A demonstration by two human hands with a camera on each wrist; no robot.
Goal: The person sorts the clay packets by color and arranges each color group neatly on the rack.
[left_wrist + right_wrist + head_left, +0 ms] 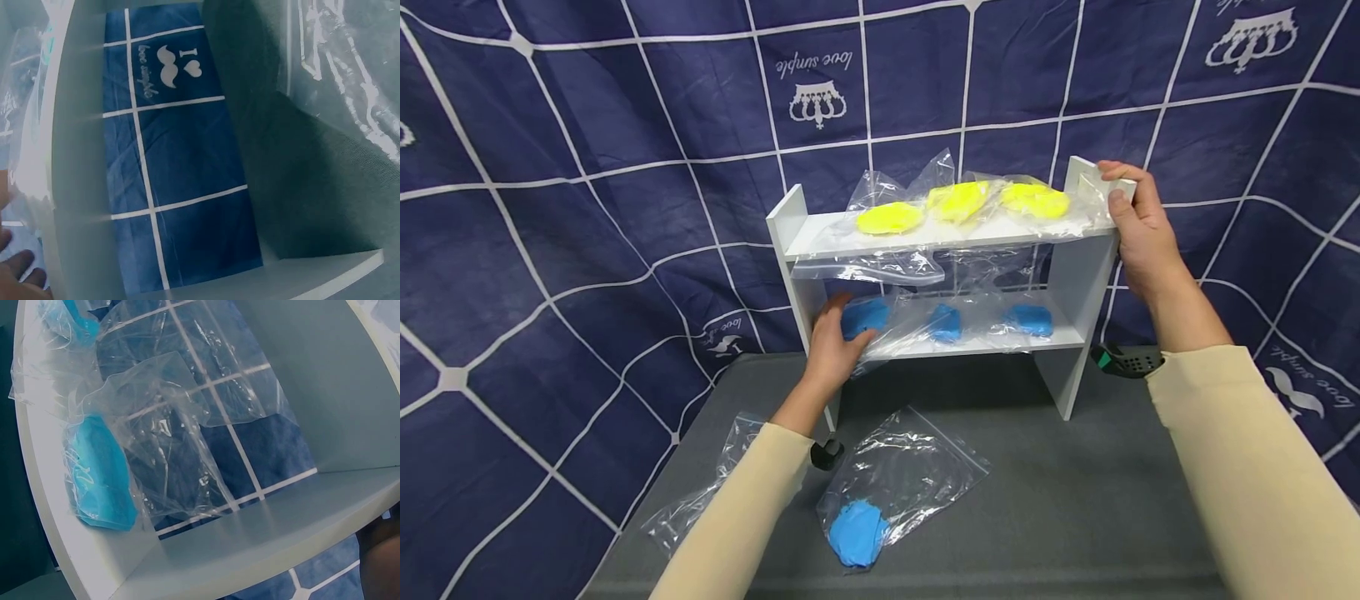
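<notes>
A small white two-tier shelf rack [1060,283] stands at the back of the table. My left hand [831,350] is at the left end of its lower board, with thumb and fingers around a blue lump in a clear zip bag [867,317]. Part of that bag hangs over the board's front edge. In the left wrist view only some fingers [25,265] show, at the lower left. My right hand [1146,229] grips the top of the rack's right side panel, thumb in front. Two more bagged blue lumps [945,322] [100,475] lie along the lower board.
Three bagged yellow lumps [958,201] lie on the upper board, their plastic drooping over its edge. On the dark table [1037,517] in front lies another zip bag with a blue lump [857,533]. Clear plastic [733,450] lies beside my left forearm. A blue checked cloth [700,108] hangs behind.
</notes>
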